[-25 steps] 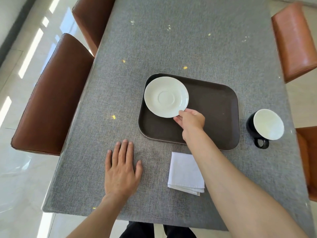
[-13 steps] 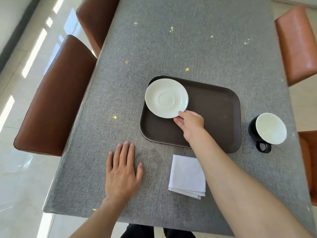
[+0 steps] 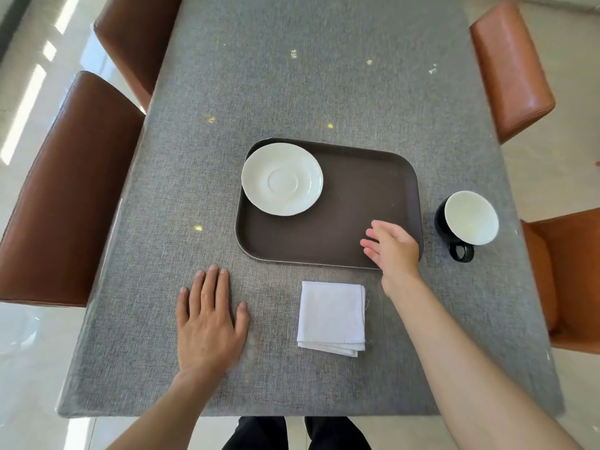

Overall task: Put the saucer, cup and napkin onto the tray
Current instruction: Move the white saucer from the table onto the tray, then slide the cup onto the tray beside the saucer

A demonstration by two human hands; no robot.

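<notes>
The white saucer (image 3: pixel 282 178) lies in the far left corner of the dark brown tray (image 3: pixel 357 203). My right hand (image 3: pixel 391 250) hovers over the tray's near right corner, fingers apart and holding nothing. A black cup (image 3: pixel 465 220) with a white inside stands on the table just right of the tray, handle toward me. The folded white napkin (image 3: pixel 331 317) rests on the table in front of the tray. My left hand (image 3: pixel 209 323) lies flat on the grey cloth, left of the napkin.
The grey cloth-covered table (image 3: pixel 308 76) stretches away beyond the tray. Brown leather chairs (image 3: pixel 65 196) stand along its left side and orange-brown chairs (image 3: pixel 509 66) along its right. My dark trousers (image 3: pixel 292 433) show below the near edge.
My right hand has let go of the saucer and moved right toward the tray's near right corner. The saucer stays on the tray. My left hand has not moved.
</notes>
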